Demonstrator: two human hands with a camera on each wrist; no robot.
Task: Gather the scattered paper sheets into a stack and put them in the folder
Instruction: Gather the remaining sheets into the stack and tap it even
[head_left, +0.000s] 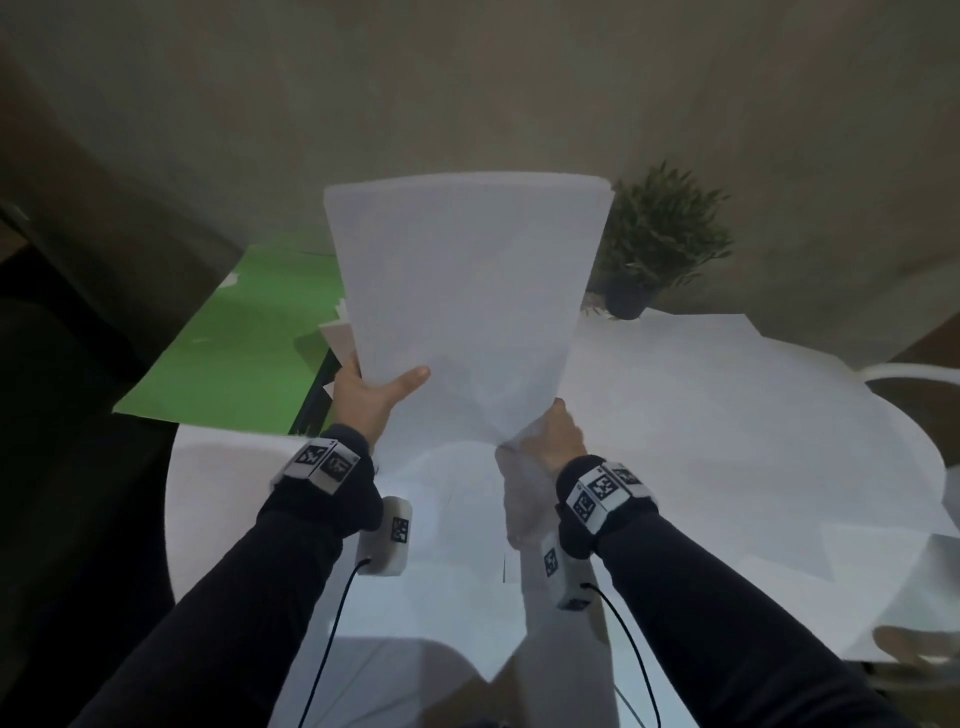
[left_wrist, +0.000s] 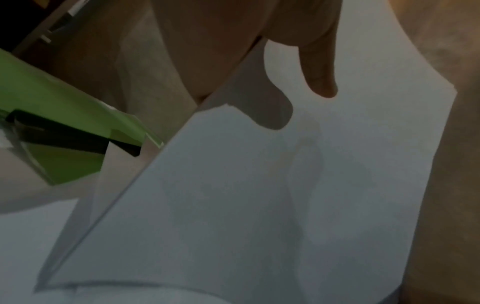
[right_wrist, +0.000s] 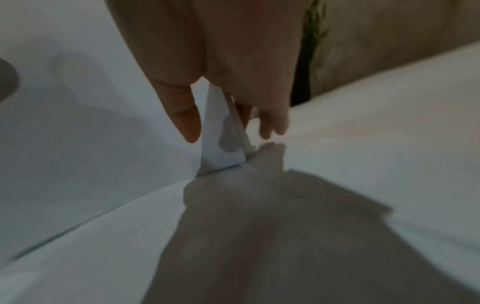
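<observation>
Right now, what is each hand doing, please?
Left hand: grips the paper stack at its left edge.
Right hand: pinches the stack's lower right corner.

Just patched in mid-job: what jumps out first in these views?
The upright stack of white sheets fills the centre, held up over the table by the left hand at its lower left edge and the right hand at its lower right corner. The open green folder lies to the left; more loose sheets lie on the table to the right.
</observation>
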